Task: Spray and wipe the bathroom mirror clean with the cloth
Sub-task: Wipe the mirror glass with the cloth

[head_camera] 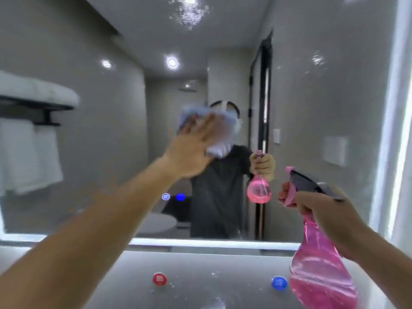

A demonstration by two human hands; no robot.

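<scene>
The large lit mirror [312, 97] fills the wall ahead. My left hand [191, 148] presses a pale blue cloth [219, 134] flat against the glass near the middle, fingers spread; the cloth is blurred with motion. My right hand [321, 210] grips the neck of a pink spray bottle [321, 268] with a dark trigger head, held upright at the lower right, off the mirror. Water droplets speckle the glass near the top and right.
A grey counter [200, 270] runs below the mirror, with a red knob [159, 279] and a blue knob [279, 283]. Two small touch icons [173, 196] glow on the glass. The mirror reflects a towel rack, a toilet and a person.
</scene>
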